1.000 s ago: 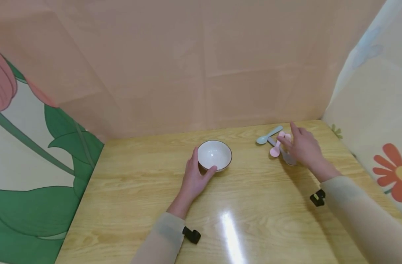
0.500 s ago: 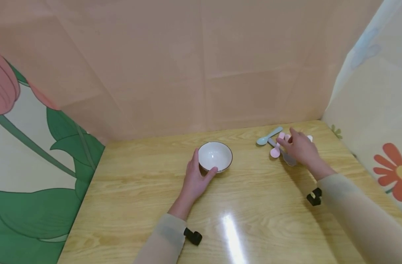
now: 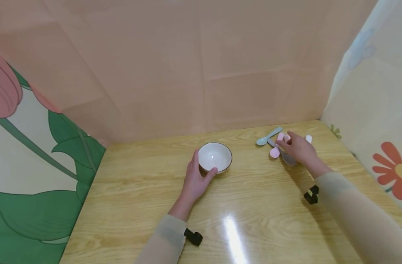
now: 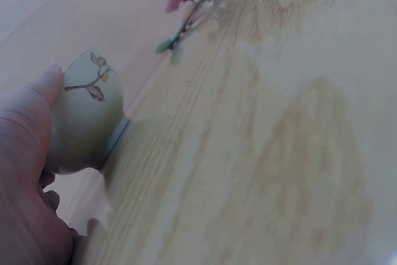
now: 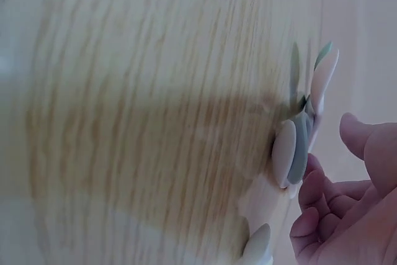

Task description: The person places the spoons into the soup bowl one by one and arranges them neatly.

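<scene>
My left hand (image 3: 195,180) holds a white bowl (image 3: 215,157) with a dark rim, thumb at the near edge and fingers round its left side. The left wrist view shows a brown leafy branch on the outside of the bowl (image 4: 90,113). Small spoons lie in a loose pile at the far right: a light-blue spoon (image 3: 269,136), a pink spoon (image 3: 275,152) and a grey spoon (image 3: 289,159) among them. Over the pile hovers my right hand (image 3: 300,149). Its thumb stands apart from its loosely bent fingers, and it hides part of the pile.
Both hands work above a wood-grain table (image 3: 148,190). A pale pink sheet (image 3: 154,73) hangs along its far edge. Flower-printed sheets hang at both sides. A white handle (image 3: 308,139) pokes out beyond the right hand.
My right hand has lowered slightly and drawn left over the spoons, its forefinger more bent. The white handle has come into sight. My left hand keeps its hold on the bowl.
</scene>
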### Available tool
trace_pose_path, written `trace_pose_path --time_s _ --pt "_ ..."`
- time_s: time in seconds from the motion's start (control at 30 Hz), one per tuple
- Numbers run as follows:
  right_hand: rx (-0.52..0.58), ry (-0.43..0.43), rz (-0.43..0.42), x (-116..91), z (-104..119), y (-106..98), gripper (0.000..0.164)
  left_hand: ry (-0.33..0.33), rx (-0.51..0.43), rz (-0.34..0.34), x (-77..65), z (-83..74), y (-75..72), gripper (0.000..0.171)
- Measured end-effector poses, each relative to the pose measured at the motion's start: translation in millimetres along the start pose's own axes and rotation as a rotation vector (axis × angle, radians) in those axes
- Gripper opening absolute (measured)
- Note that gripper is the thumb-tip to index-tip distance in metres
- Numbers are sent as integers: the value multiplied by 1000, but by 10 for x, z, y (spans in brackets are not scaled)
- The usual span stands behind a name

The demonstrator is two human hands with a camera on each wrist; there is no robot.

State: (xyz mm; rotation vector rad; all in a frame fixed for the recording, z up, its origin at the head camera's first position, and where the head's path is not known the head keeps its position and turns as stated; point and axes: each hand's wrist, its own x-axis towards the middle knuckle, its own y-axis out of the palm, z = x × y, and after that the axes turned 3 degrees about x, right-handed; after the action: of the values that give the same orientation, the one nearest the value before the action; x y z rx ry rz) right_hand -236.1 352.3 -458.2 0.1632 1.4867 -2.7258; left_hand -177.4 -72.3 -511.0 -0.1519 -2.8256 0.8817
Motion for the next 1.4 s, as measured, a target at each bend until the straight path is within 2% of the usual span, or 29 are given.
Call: trace_pose_path --time_s 0.47,0.63,0.97,1.4 --pt "21 3 -21 66 -49 110 97 -3 12 -2 -4 34 -13 108" --pt "28 1 -17 72 -20 126 91 6 11 -8 -8 50 -32 107" --pt "129 37 8 99 47 101 84 2 13 -7 17 39 -62 107" --pt "270 66 12 97 -59 74 84 0 25 -4 59 47 -20 107"
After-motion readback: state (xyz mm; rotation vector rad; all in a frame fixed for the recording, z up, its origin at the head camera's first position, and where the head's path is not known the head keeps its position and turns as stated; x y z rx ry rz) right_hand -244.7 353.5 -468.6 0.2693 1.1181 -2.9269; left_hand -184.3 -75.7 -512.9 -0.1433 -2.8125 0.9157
